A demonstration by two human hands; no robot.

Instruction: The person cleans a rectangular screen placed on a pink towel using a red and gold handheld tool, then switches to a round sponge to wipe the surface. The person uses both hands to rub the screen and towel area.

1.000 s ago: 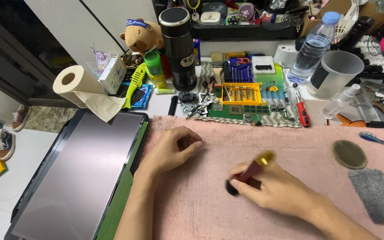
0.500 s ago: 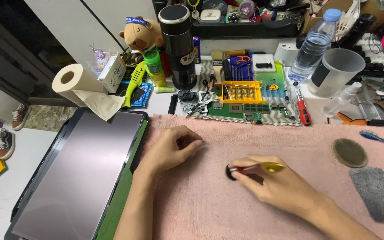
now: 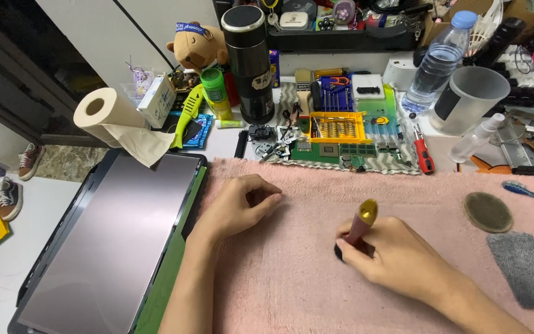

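Both bare forearms reach forward, the left hand point(image 3: 239, 207) resting palm down with fingers curled loosely inward, thumb tucked beneath. The right hand point(image 3: 390, 256) lies lower and further right, wrist angled, its fingers closed in a pinching grip, knuckles raised.

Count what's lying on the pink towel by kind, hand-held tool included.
Screwdriver, red and gold, in the right hand: 1
Small black part under its tip: 1
Round dark pad: 1
Grey rectangular pad: 1
Total: 4
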